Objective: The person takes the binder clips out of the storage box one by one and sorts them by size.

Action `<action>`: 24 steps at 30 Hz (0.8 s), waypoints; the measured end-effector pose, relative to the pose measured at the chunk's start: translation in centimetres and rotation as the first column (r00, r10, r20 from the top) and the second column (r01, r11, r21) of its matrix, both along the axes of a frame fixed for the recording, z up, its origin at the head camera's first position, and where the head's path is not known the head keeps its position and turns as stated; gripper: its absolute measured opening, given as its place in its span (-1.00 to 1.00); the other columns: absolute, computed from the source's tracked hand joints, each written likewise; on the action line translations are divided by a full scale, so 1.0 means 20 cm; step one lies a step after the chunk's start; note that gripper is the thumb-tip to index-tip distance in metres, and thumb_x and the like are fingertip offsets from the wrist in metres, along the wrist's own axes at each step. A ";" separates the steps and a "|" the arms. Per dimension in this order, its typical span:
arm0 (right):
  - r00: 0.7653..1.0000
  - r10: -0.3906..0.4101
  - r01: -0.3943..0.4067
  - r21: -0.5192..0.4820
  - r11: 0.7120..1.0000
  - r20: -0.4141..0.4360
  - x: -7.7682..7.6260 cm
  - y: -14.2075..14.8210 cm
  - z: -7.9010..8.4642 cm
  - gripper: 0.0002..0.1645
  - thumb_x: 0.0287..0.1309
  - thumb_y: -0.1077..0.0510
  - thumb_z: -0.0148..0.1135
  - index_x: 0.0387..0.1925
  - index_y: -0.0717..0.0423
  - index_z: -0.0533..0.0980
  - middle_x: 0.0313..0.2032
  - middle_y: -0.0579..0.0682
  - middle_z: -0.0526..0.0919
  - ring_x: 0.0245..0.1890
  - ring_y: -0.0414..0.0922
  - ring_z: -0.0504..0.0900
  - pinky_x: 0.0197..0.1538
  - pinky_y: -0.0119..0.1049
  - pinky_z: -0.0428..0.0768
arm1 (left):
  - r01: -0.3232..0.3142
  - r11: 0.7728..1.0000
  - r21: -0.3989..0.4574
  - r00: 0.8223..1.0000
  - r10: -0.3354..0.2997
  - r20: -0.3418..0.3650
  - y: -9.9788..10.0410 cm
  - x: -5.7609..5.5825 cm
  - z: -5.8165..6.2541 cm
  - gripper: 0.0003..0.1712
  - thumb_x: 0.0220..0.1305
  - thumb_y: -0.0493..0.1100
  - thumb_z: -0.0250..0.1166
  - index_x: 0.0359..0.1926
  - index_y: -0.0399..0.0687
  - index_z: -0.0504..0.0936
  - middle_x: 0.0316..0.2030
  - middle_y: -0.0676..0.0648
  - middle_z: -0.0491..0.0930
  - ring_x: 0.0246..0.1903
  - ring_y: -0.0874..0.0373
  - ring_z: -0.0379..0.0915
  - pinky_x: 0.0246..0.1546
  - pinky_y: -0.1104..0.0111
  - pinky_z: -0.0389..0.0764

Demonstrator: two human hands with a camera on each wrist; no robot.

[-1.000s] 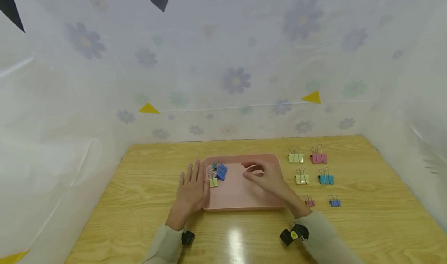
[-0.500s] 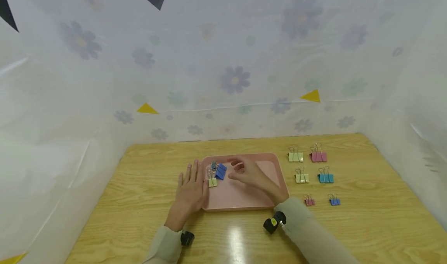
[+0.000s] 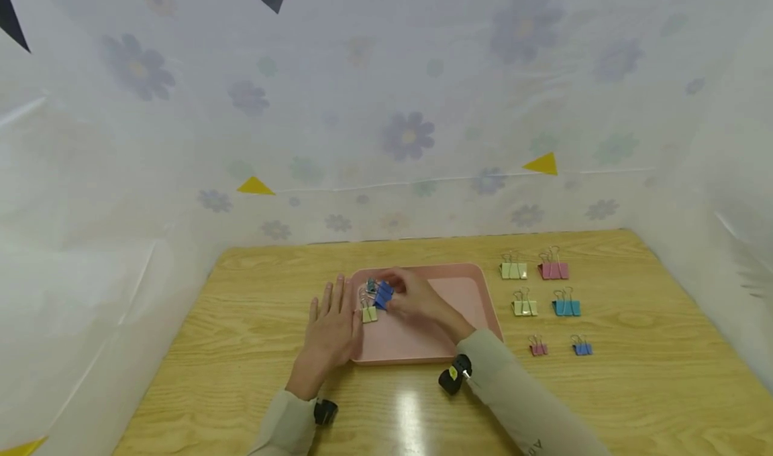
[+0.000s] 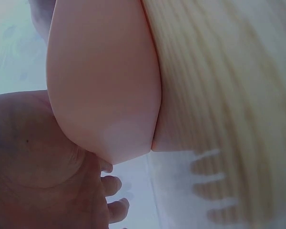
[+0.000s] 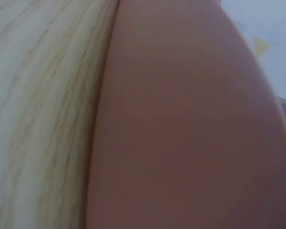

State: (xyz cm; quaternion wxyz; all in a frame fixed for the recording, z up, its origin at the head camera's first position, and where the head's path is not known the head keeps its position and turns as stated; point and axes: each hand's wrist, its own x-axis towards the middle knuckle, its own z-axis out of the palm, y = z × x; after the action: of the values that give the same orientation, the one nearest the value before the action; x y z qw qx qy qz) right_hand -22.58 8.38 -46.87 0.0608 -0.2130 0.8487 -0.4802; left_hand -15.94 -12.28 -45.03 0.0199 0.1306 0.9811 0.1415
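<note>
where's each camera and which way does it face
Head: on the head, facing forward and down at the pink tray; left hand, right hand, sleeves show.
Left wrist: on that wrist, facing the tray's outer wall; palm and fingers show.
Right wrist: on that wrist, facing the tray's outer wall; no hand clearly shows.
Both wrist views share tray wall and tabletop.

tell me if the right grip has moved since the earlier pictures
Yes, leftward: against the pink tray in the head view, the right grip has gone from the tray's right half to the blue clip inside.
</note>
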 end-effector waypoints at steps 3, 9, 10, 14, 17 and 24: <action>1.000 0.012 -0.012 0.017 1.000 -0.011 -0.01 -0.01 0.00 -0.27 0.00 0.48 0.39 0.28 0.21 0.53 0.12 0.20 0.63 0.05 0.11 0.60 0.12 0.00 0.59 | -0.001 1.000 -0.003 1.000 0.001 -0.011 0.00 0.00 0.00 -0.27 0.64 -0.02 -0.15 0.63 -0.28 -0.08 0.61 -0.27 -0.14 0.58 -0.25 -0.22 0.48 -0.22 -0.13; 1.000 0.024 -0.022 0.073 0.997 -0.018 -0.01 -0.01 -0.01 -0.31 -0.03 0.42 0.49 0.22 0.17 0.58 0.13 0.17 0.62 -0.02 0.03 0.61 0.03 -0.05 0.62 | -0.002 0.999 -0.034 1.000 0.002 0.000 0.00 0.00 0.00 -0.26 0.66 0.00 -0.17 0.63 -0.27 -0.10 0.62 -0.26 -0.16 0.58 -0.24 -0.24 0.49 -0.21 -0.13; 1.000 0.023 -0.022 0.079 0.997 -0.012 -0.01 -0.01 -0.01 -0.32 -0.03 0.41 0.51 0.21 0.15 0.59 0.11 0.16 0.63 -0.05 0.02 0.60 0.00 -0.08 0.62 | -0.002 0.999 -0.037 1.000 0.002 0.005 0.00 0.00 0.00 -0.27 0.66 -0.01 -0.17 0.63 -0.27 -0.10 0.62 -0.26 -0.17 0.58 -0.23 -0.24 0.49 -0.21 -0.13; 1.000 0.012 -0.013 0.090 0.996 0.003 0.00 -0.01 -0.01 -0.34 -0.05 0.36 0.57 0.16 0.12 0.60 0.00 0.12 0.64 -0.15 -0.02 0.57 -0.10 -0.15 0.59 | -0.005 0.999 -0.034 1.000 0.006 0.006 0.00 0.00 0.00 -0.27 0.66 -0.01 -0.18 0.63 -0.27 -0.09 0.62 -0.26 -0.16 0.58 -0.24 -0.23 0.49 -0.21 -0.12; 1.000 0.013 -0.014 0.114 0.993 0.007 0.01 -0.01 0.00 -0.36 -0.06 0.30 0.61 0.13 0.11 0.62 -0.06 0.10 0.62 -0.19 -0.05 0.55 -0.14 -0.17 0.58 | -0.010 0.999 -0.032 1.000 0.010 0.001 0.00 0.00 0.00 -0.27 0.66 0.00 -0.17 0.63 -0.27 -0.09 0.62 -0.26 -0.15 0.58 -0.23 -0.22 0.49 -0.21 -0.12; 1.000 0.008 -0.011 0.142 0.990 0.025 0.02 -0.01 0.02 -0.51 -0.07 0.22 0.66 -0.03 0.08 0.69 -0.12 0.04 0.60 -0.22 -0.07 0.52 -0.14 -0.16 0.57 | -0.013 0.999 -0.034 1.000 0.013 -0.003 0.00 0.00 0.01 -0.27 0.66 0.00 -0.18 0.62 -0.28 -0.07 0.62 -0.26 -0.14 0.58 -0.24 -0.21 0.49 -0.21 -0.12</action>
State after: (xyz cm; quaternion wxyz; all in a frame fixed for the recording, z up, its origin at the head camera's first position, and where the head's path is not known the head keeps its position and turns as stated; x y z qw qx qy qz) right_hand -22.17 8.21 -46.53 0.0883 -0.2063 0.8790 -0.4208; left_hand -15.90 -12.29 -44.90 0.0201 0.1242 0.9842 0.1247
